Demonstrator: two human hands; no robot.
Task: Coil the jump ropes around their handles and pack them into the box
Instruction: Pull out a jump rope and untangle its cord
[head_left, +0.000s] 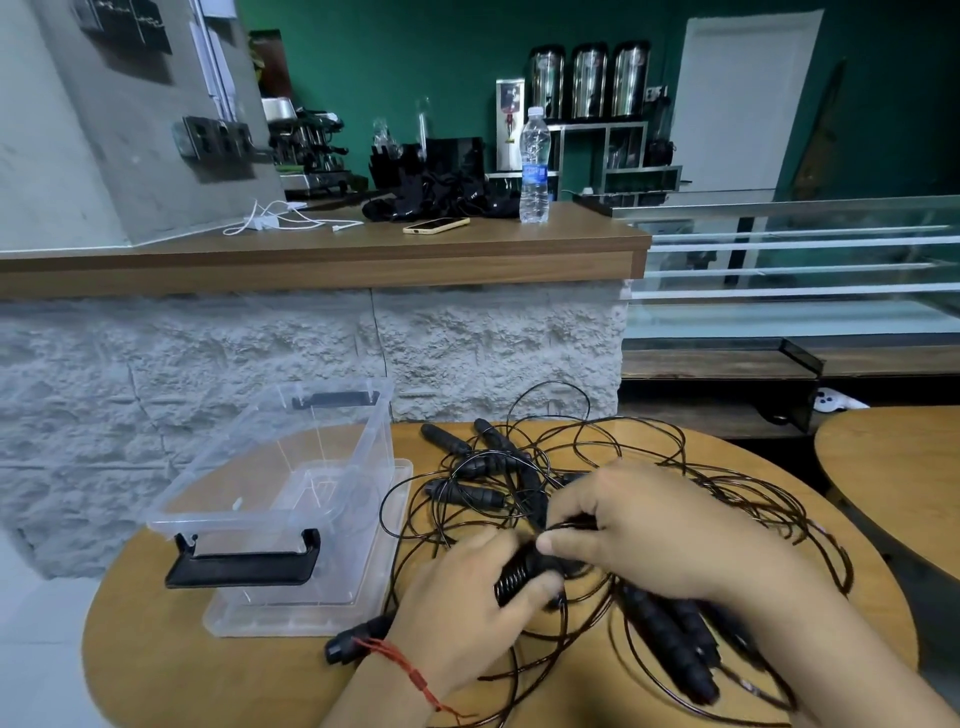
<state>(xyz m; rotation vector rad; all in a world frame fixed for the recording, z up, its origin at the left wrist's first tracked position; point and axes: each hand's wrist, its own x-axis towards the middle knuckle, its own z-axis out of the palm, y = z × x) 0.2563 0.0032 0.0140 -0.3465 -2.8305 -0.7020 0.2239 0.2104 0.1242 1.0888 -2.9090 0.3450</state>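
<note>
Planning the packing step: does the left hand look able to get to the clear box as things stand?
Probably yes: the clear box stands open just left of the left hand, with only loose rope loops between. The hand grips the part-coiled handle, though.

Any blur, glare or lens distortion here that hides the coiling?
Head view: wide-angle lens bows the counter edge; motion blur smears the loose handles below the right hand; the coiled handle in the left hand is readable; lighting is even, faint reflections on the clear box.
</note>
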